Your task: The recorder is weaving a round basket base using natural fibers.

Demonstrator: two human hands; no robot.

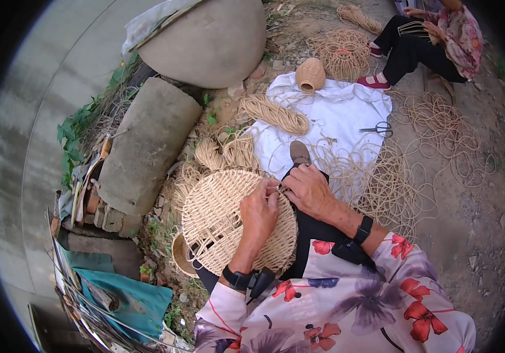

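Note:
A round panel woven from straw-coloured cord [217, 203] lies tilted across my lap, with open gaps in its weave near the lower left. My left hand [258, 212] rests over its right part, thumb and fingers pinched together at the upper right rim. From the other side my right hand [313, 191] meets it there, fingers also closed. A thin strand of cord shows between the fingertips; the exact grip of each is partly hidden. Under the panel's lower left edge, the curved rim of another woven piece [183, 256] sticks out.
A white cloth [335, 120] holds a cord bundle [273, 115], a small woven basket [310, 75] and black scissors [377, 128]. Loose cord [393, 188] tangles on the right. A co-worker [440, 41] sits at far right. Concrete blocks [146, 144] and a large pot [205, 41] stand left.

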